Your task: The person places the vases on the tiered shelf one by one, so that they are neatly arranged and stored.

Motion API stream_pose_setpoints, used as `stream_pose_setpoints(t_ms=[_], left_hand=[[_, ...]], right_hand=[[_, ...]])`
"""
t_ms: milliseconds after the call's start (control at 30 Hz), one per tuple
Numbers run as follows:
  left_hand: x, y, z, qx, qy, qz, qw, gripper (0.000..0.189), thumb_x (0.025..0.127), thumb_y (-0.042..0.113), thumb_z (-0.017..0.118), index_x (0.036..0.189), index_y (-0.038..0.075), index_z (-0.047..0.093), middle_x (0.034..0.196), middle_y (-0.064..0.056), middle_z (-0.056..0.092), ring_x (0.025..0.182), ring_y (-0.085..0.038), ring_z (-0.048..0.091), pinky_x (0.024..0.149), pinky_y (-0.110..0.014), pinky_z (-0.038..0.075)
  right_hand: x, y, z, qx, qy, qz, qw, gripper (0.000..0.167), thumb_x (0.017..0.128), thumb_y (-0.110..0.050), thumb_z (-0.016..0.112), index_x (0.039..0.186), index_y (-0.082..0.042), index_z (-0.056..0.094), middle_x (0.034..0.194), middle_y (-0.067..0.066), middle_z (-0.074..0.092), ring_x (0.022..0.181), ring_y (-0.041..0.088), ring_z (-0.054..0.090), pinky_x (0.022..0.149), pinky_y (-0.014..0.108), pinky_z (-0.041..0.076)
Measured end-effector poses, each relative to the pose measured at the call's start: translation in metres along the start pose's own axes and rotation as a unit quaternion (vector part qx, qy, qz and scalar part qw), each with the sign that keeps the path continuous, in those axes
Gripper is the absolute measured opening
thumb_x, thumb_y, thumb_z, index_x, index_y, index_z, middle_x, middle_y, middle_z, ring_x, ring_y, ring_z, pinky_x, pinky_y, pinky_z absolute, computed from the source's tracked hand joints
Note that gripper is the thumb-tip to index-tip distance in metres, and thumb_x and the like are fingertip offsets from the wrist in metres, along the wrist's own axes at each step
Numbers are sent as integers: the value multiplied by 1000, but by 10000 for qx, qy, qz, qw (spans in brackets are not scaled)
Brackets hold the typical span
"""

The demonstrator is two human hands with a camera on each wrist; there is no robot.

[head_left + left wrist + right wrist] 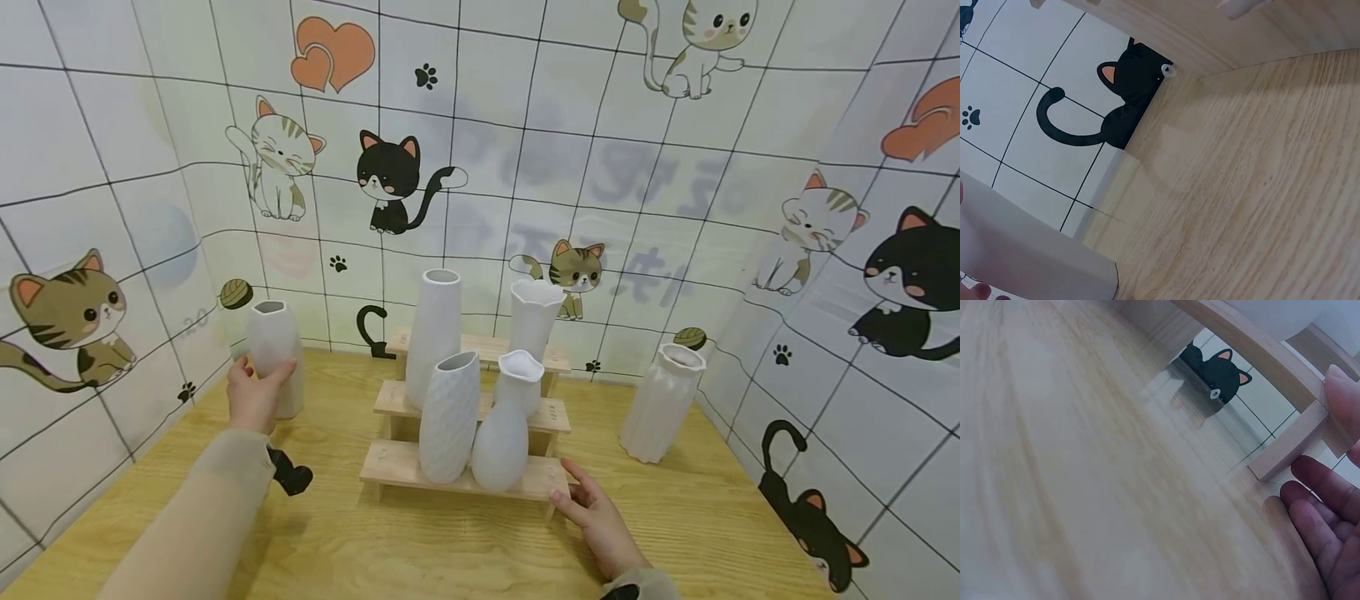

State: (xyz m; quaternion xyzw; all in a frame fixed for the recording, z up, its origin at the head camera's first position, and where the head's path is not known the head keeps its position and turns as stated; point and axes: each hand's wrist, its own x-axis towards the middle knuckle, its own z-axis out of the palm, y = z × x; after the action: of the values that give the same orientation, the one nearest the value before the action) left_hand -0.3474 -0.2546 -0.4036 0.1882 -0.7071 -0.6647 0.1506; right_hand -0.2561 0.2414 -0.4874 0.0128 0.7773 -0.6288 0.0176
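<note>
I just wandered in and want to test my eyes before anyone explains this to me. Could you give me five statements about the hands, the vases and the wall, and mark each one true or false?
1. The right hand touches the right end of the wooden stand. True.
2. The left hand holds nothing. False: it holds a white vase.
3. A textured vase and a narrow-necked vase share the lowest step. True.
4. The ribbed vase stands on the top step. False: it stands on the table, to the right of the stand.
5. The wall is decorated with cartoon dogs. False: it shows cartoon cats.
</note>
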Motion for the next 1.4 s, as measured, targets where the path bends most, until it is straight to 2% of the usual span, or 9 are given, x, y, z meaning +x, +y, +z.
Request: stream_pose_setpoints(t_ms=[133,400,633,800,1033,1400], left_hand=[[7,-1,2,-122,-53,34,9999,105,86,44,69,155,12,-4,159,-15,3,143,-38,13,110,-58,19],[19,-3,4,-129,18,142,9998,101,84,42,72,154,10,7,157,-16,17,140,-37,24,109,-58,22],[19,0,3,109,67,117,9998,100,84,40,72,153,7,6,156,-18,19,139,-39,25,109,-58,23],[22,0,3,230,127,254,9993,97,85,36,72,152,6,9,154,-20,23,137,-40,28,108,-58,26],[22,-1,-1,532,-5,264,9982,99,85,44,70,152,5,10,154,-21,22,137,-42,28,105,-61,27],[25,-2,0,759,-107,409,9962,101,83,46,72,152,6,10,153,-22,25,135,-43,31,103,-63,30]], right_hand=[[-1,0,1,23,-17,-21,10000,69,92,-24,67,150,-10,33,111,11,61,98,19,55,90,37,39],[-2,-3,2,-13,-79,-38,10000,70,92,-26,67,150,-10,32,114,12,61,101,20,55,91,39,39],[-2,-3,3,21,-107,-36,9999,71,91,-27,68,150,-11,33,112,11,61,100,21,55,91,39,37],[-2,-4,3,20,-145,-40,9999,71,91,-27,68,150,-11,32,111,11,61,100,21,55,90,37,37],[-2,-5,2,39,-156,-20,9999,72,91,-27,68,151,-10,32,112,11,60,101,21,54,93,41,37],[-1,1,-1,2,-55,-59,10000,70,91,-26,68,150,-12,33,112,11,61,101,21,55,94,43,37]])
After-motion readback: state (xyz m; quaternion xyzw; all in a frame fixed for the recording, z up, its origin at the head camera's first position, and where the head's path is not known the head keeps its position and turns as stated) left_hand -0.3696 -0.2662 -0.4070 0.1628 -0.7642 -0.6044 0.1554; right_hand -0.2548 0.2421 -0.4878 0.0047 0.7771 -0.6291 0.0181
